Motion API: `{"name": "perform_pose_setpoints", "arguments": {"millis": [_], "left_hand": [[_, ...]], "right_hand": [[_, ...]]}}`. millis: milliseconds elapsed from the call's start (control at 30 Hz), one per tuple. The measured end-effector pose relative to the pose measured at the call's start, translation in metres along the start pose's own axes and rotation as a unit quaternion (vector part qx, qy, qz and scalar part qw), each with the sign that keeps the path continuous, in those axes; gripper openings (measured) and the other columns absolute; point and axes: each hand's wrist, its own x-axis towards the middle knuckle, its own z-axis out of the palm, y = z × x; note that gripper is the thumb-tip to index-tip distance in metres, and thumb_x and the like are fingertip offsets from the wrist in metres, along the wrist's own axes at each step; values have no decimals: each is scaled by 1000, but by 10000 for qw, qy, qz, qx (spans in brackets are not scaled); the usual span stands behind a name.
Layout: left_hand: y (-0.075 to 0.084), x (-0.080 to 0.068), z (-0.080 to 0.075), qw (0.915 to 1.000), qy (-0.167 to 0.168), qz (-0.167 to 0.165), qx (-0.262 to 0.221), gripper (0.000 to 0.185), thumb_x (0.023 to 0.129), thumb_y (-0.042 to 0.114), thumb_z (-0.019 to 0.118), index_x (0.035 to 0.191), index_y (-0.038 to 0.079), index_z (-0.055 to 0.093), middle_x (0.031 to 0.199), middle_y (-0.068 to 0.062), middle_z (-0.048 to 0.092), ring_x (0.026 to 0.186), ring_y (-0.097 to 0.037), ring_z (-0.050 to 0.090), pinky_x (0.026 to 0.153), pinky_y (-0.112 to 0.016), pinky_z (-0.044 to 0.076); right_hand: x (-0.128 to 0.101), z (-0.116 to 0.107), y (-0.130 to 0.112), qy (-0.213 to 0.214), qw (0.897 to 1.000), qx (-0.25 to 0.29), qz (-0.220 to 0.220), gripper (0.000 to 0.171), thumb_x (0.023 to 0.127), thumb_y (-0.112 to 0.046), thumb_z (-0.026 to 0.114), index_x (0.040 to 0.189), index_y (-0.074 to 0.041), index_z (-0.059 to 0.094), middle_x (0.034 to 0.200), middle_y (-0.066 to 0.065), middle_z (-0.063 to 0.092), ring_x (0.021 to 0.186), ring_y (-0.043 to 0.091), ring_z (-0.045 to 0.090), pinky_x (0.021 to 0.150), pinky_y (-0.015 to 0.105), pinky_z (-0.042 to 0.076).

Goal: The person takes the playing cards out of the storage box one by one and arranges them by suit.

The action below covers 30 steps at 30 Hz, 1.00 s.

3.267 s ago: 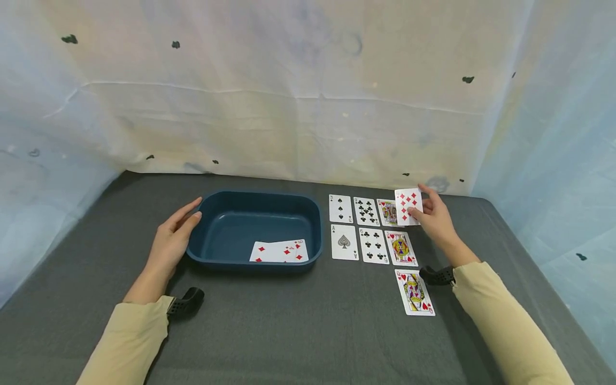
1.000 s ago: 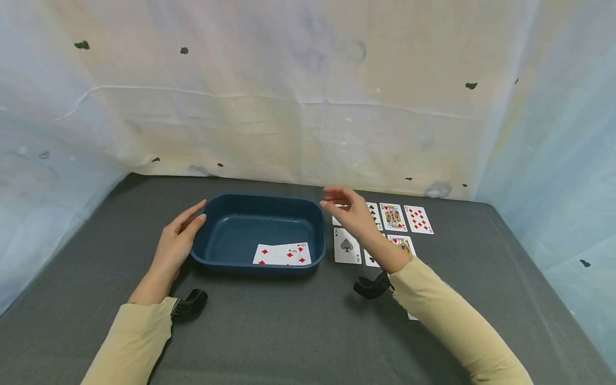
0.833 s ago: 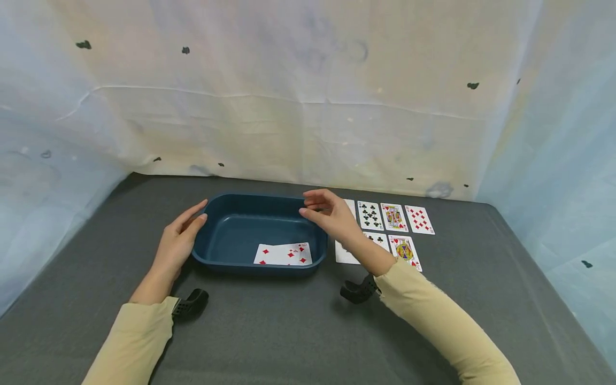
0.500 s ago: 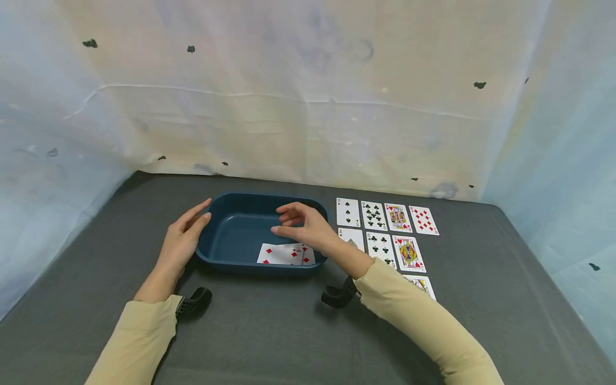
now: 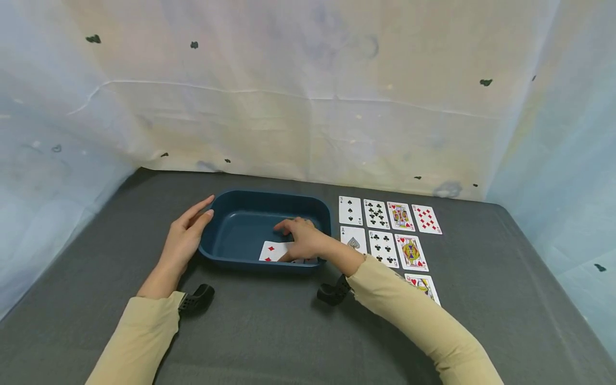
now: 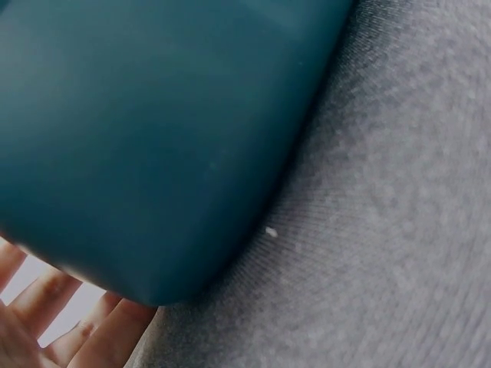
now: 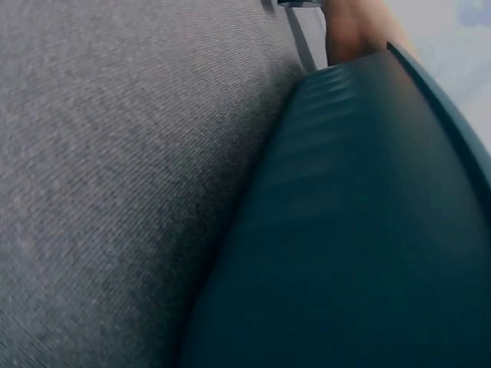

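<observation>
A wrinkled pale cloth backdrop [image 5: 308,107] hangs behind and to both sides of the bench [image 5: 298,331], which is covered in dark grey fabric. On the bench, left of centre, sits a dark blue plastic tub [image 5: 240,214], shallow and rectangular with rounded corners.

The left hand [image 5: 185,238] lies against the tub's left outer wall, fingers straight and relaxed, touching the rim; the left wrist view shows those fingertips [image 6: 46,330] just under the tub's rounded corner [image 6: 153,153]. The right hand [image 5: 303,240] reaches down inside the tub at its near right side, fingers bent over the diamond cards [image 5: 273,250] lying face up on the tub floor. It touches them, but I cannot tell whether it pinches a card or merely presses on it. The right wrist view shows only the tub's outer wall [image 7: 353,230] close beside the bench fabric [image 7: 115,153].

To the right of the tub, cards lie face up in rows on the bench: the three of spades [image 5: 349,210], a clubs card [image 5: 376,213], a king [image 5: 400,216] and a diamonds card [image 5: 426,219] in the far row; the ace of spades [image 5: 355,239], another clubs card [image 5: 383,248] and a court card [image 5: 411,252] nearer; one more court card [image 5: 423,284] partly hidden by the right sleeve [image 5: 418,326].
</observation>
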Motion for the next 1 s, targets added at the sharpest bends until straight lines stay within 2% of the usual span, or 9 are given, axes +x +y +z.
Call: {"name": "perform_pose_setpoints", "arguments": {"millis": [100,433,633,733,833,1000], "left_hand": [[0,1,0,10000,1,21,-16,55,99,50,43,150,29,34,152,-14,36,139,-36,34,110,-59,28],[-2,1,1,10000,57,-15,34,56,99,50,43,149,29,34,152,-14,36,139,-37,33,110,-59,27],[-2,1,2,10000,60,-43,25,57,98,51,44,150,29,34,153,-13,35,139,-37,33,110,-60,27],[-2,1,1,10000,39,-34,7,57,98,51,44,150,29,34,153,-13,35,139,-37,32,110,-60,27],[-2,2,1,10000,29,-8,16,57,98,51,44,150,29,34,152,-14,36,139,-37,33,110,-60,27],[-3,2,1,10000,34,-15,25,56,98,50,44,150,29,34,152,-14,36,139,-38,32,110,-60,27]], "right_hand": [[1,2,-2,51,9990,-446,79,67,77,-15,79,137,-16,50,127,11,52,117,30,42,96,43,39],[-2,5,-5,227,9960,-856,-157,67,79,-11,78,139,-12,48,124,13,53,116,29,47,97,41,41],[-2,6,-5,281,9954,-912,-29,67,77,-13,80,138,-12,50,123,13,54,110,27,50,93,39,44],[-2,6,-5,398,9963,-761,107,68,76,-13,81,137,-10,51,123,14,55,105,25,52,89,38,45],[-3,6,-4,541,9975,-395,246,64,81,-10,76,138,-8,49,122,14,58,99,23,54,86,35,47],[-3,4,-4,828,9949,425,379,60,89,-6,64,144,-12,40,114,14,60,90,22,57,66,27,50]]}}
